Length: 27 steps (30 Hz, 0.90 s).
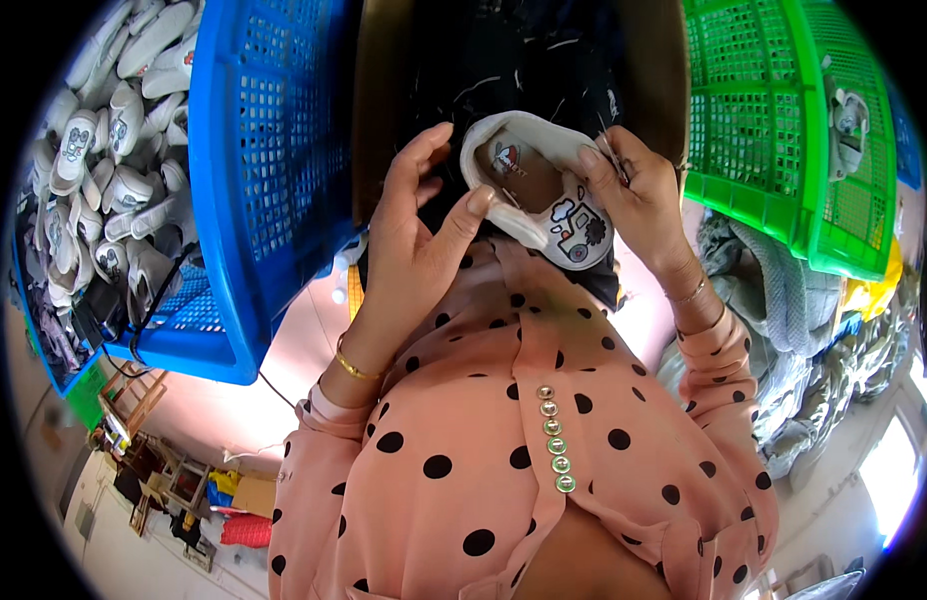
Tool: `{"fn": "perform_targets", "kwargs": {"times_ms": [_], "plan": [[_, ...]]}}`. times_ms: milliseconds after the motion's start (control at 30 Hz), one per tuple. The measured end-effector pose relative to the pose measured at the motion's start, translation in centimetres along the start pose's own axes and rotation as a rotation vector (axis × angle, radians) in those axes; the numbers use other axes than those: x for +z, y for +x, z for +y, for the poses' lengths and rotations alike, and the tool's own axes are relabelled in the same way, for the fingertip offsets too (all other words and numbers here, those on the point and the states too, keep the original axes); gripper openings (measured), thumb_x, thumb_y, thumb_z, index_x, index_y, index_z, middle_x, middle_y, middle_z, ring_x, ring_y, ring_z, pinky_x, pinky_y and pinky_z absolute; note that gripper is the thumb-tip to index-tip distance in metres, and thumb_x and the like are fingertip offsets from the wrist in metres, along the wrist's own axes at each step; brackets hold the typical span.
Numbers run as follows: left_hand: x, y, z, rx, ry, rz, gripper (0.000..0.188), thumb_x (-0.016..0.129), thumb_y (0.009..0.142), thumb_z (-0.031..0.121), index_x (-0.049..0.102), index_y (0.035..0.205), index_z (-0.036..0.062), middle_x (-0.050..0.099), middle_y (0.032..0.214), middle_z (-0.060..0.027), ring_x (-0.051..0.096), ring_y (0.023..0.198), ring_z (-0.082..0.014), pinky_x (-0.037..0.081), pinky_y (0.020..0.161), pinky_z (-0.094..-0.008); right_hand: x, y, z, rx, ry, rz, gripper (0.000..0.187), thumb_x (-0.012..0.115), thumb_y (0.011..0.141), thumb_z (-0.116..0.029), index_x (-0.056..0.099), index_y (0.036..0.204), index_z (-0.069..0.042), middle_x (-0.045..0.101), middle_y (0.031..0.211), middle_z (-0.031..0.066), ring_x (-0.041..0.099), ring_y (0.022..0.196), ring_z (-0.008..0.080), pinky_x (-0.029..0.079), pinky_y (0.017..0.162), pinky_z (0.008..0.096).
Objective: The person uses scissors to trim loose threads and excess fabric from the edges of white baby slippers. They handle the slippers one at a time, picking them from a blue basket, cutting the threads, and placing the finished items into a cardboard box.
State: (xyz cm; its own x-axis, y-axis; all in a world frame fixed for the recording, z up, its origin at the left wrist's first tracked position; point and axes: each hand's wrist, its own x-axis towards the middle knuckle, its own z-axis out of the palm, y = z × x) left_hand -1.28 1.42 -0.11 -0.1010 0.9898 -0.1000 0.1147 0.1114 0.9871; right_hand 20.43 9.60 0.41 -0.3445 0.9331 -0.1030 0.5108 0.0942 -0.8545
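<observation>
A small white child's shoe [539,190] with a brown insole and a printed cartoon vehicle is tilted with its opening toward me. My right hand [639,190] grips its right side, thumb on the upper. A thin, shiny metal tool [614,158] shows between the fingers of that hand; its kind is hard to make out. At the shoe's left edge is my left hand [419,215], its fingers spread apart and its thumb tip against the white rim.
On the left, a blue plastic crate [229,200] stands beside a heap of white shoes [124,130]. A green crate [749,120] is on the right, with another white shoe [849,125] in it. Grey cloth [774,280] is piled below. Dark material [474,60] lies beyond my hands.
</observation>
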Motion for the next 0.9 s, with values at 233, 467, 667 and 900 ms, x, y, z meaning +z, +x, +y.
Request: {"fn": "perform_targets", "kwargs": {"times_ms": [233,467,667,900], "plan": [[0.3,1.4,2.2,-0.347,-0.226,-0.282,0.063,0.065,0.091,0.012,0.032,0.142,-0.005,0.057,0.126,-0.0217,0.057,0.118,-0.0279,0.05,0.093,-0.0344,0.4,-1.4,-1.0,-0.078,0.081,0.163,0.019,0.063,0.094,-0.015,0.054,0.084,-0.002,0.051,0.058,0.0054,0.048,0.053,0.0108,0.042,0.051,0.0253],[-1.6,3.0,4.0,-0.58,-0.168,-0.532,0.012,0.052,0.096,0.007,0.052,0.106,-0.0003,0.052,0.073,-0.0013,0.044,0.056,-0.0046,0.035,0.048,-0.0213,-0.8,-3.1,-2.4,0.276,0.691,0.044,0.019,0.058,0.099,-0.017,0.053,0.086,-0.003,0.053,0.061,-0.0003,0.045,0.055,0.0044,0.036,0.05,0.0202],[-1.7,4.4,4.9,-0.284,0.308,-0.536,0.018,0.055,0.098,0.015,0.058,0.089,-0.0005,0.048,0.062,0.0004,0.04,0.055,-0.0064,0.034,0.048,-0.0247,-2.1,-3.6,-1.4,0.11,0.373,-0.018,0.016,0.06,0.097,-0.014,0.055,0.093,0.0,0.057,0.068,0.0012,0.053,0.058,0.0058,0.042,0.053,0.0209],[0.1,3.8,7.0,0.018,0.702,-0.441,0.027,0.058,0.096,0.023,0.06,0.082,-0.0013,0.05,0.058,-0.0148,0.046,0.049,-0.0243,0.037,0.048,-0.0343,-2.4,-4.2,0.1,0.042,0.274,0.114,0.038,0.07,0.09,-0.028,0.057,0.112,0.0,0.058,0.068,0.0017,0.055,0.06,0.0064,0.045,0.056,0.022]]}}
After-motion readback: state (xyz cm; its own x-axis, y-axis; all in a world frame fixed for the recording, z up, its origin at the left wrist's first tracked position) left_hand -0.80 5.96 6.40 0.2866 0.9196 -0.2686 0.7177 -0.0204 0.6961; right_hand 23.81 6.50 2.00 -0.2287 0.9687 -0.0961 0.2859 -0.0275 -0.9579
